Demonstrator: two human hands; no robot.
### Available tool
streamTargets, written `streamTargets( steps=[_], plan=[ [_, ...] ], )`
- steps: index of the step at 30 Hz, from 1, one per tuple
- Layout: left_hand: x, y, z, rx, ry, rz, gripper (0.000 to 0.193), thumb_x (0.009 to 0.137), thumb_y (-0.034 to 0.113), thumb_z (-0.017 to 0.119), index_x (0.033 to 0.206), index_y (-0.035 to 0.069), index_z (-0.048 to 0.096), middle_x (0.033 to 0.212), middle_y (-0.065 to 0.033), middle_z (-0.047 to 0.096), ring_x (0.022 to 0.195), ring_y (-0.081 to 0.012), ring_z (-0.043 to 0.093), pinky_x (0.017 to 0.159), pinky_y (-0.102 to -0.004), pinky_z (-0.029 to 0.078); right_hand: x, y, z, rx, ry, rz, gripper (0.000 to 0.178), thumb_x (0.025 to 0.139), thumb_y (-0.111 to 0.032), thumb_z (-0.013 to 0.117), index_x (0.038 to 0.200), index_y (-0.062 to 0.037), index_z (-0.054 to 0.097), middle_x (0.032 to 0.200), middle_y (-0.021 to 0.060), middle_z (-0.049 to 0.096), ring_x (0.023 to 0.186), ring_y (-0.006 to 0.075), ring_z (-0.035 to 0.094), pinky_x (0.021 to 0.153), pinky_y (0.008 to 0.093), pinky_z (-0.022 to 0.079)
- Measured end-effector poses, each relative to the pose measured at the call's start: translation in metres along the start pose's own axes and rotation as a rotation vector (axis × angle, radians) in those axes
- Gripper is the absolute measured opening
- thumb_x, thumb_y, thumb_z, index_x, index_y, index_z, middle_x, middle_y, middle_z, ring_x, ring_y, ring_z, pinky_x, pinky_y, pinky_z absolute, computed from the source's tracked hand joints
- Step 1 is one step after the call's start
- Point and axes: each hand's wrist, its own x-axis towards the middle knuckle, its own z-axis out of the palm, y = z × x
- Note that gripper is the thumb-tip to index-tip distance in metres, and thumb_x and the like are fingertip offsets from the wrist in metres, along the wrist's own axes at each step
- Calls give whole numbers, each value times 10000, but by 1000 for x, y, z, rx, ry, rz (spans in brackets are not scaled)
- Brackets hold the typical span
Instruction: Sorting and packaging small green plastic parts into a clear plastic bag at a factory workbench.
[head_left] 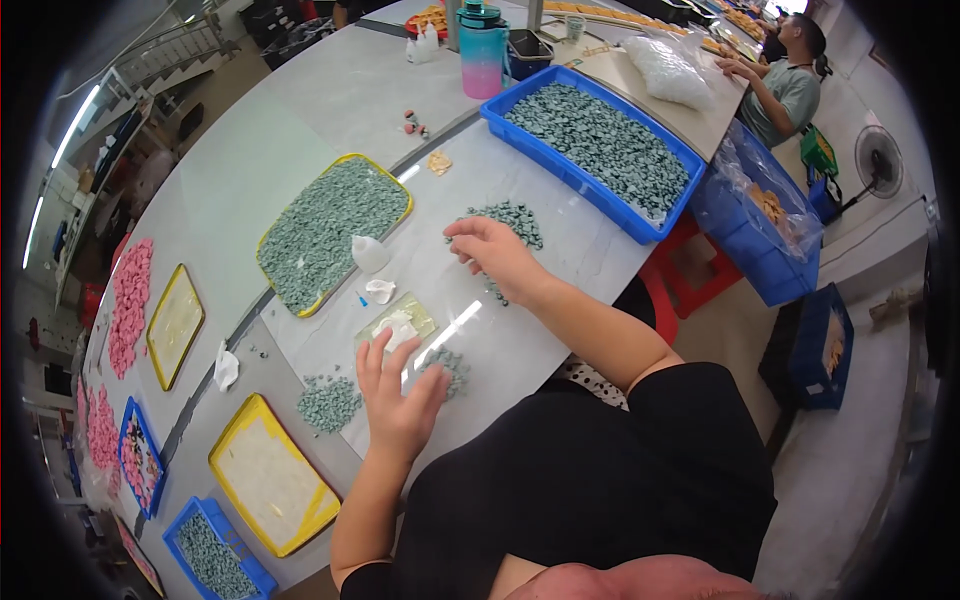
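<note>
My left hand (398, 400) is held with its fingers spread, next to a translucent greenish pad (424, 322) with a crumpled white wad (398, 328) on it. Small green pieces lie in a heap (328, 403) to the left of this hand and in another heap (452, 372) by its thumb. Over the near edge of a farther green heap (518, 222) reaches my right hand (492, 256), fingers loosely bent and apart; nothing shows in them. Between the hands and the yellow-rimmed tray stand a white squeeze bottle (369, 254) and a second white crumpled piece (379, 291), with a small blue cap (363, 300) beside it.
A yellow-rimmed tray (410, 207) and a large blue tray (640, 232) hold many green pieces. Other yellow-rimmed trays (262, 408), a small blue bin (258, 575) and pink heaps (130, 305) lie left. A bottle (482, 55) stands at the back; a person (790, 90) sits far right.
</note>
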Motion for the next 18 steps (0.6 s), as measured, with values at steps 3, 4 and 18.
streamTargets(
  steps=[3,4,18],
  plan=[
    [22,9,12,-2,26,47,238,665,107,698,897,117,647,1097,-113,517,1112,-370,435,929,-547,309,-3,-5,10,77,-9,47,255,808,-103,525,1053,-37,552,865,21,563,763,83,497,641,217,413],
    [31,16,18,-2,43,80,245,675,116,694,915,125,648,1104,-109,515,1117,-359,434,933,-541,309,-4,-7,14,92,-38,47,265,807,-105,527,1064,-37,541,871,26,559,765,87,495,651,221,415],
    [66,49,66,238,142,251,248,723,140,631,970,124,647,984,-12,568,951,-196,508,813,-379,319,5,-3,19,38,-143,-73,273,773,-79,507,1038,-14,513,810,42,550,715,111,510,633,257,428]
  ],
)
